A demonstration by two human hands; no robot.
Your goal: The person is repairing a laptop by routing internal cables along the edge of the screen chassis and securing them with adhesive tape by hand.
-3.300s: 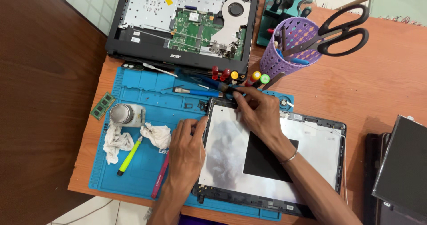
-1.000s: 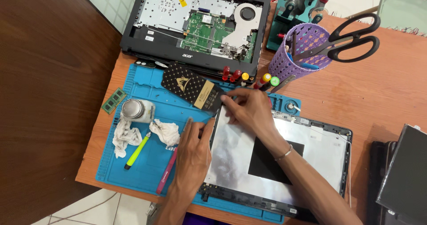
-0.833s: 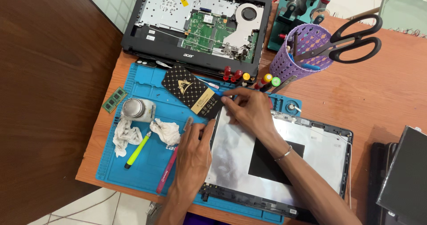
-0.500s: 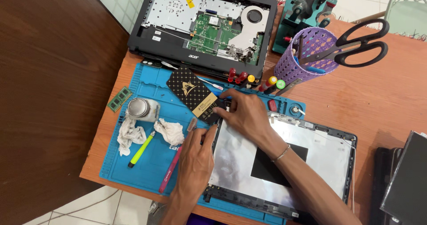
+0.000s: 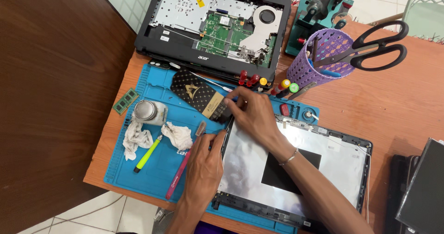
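Silvery laptop lid back point(image 5: 259, 169) lies stripped on the desk's blue mat point(image 5: 157, 169), my left hand point(image 5: 203, 164) pressing its left edge open-palmed while my right hand point(image 5: 252, 116) pinches at its top-left corner, bezel frame unfinished.

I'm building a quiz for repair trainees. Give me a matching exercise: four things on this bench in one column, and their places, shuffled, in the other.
Things:
1. scissors
2. RAM stick
3. left hand
4. right hand

Places:
A. on the bare desk, left of the blue mat
B. in the purple basket
C. at the lid's top left corner, by the black pouch
D. on the lid's left edge

Pairs: 1-B, 2-A, 3-D, 4-C
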